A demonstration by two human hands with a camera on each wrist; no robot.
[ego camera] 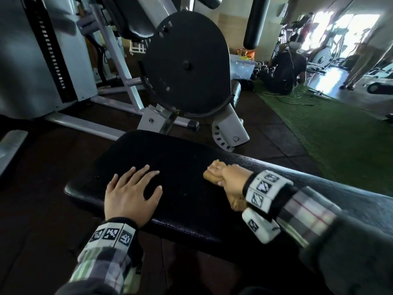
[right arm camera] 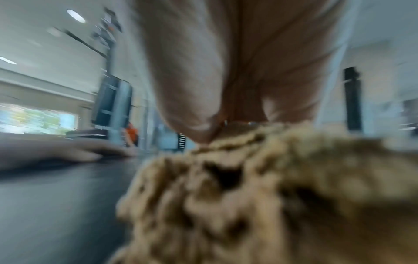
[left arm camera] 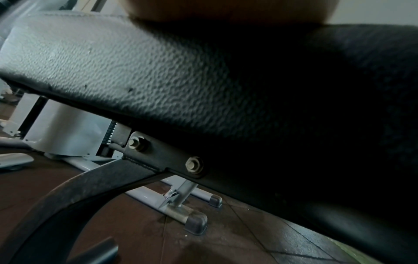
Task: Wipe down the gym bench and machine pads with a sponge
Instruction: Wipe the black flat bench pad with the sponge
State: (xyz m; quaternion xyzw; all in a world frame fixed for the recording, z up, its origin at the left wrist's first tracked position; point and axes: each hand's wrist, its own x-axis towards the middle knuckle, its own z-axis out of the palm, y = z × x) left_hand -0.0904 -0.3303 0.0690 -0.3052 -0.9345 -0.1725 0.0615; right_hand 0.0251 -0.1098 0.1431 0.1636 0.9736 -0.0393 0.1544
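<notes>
Ok, biggest first: the grey machine [ego camera: 53, 56] fills my top left on head cam, w/ its black disc [ego camera: 187, 64] standing just past the bench's far end. Green turf [ego camera: 331, 133] runs off to the right; a person [ego camera: 285, 67] sits on the floor back there, well apart from us.

Bench [ego camera: 182, 188] next: black pad, lying across the frame from centre out to the right edge. L wrist cam shows its grainy side [left arm camera: 140, 75] and the bolted bracket [left arm camera: 162, 157] underneath.

Left hand [ego camera: 131, 192] is flat on the pad's near left part, palm down, fingers straight & spread, holding nothing. I see it on R wrist cam too [right arm camera: 56, 153], low and blurred.

Right hand [ego camera: 229, 179] is on the pad to the right of it, apart, fingers curled tight round the sponge [ego camera: 212, 173]. The tan sponge sits on the bench top, sticking out both ends of the fist. R wrist cam: sponge [right arm camera: 260, 196] fills the lower frame, thumb pressing its top; too blurred to say more.
</notes>
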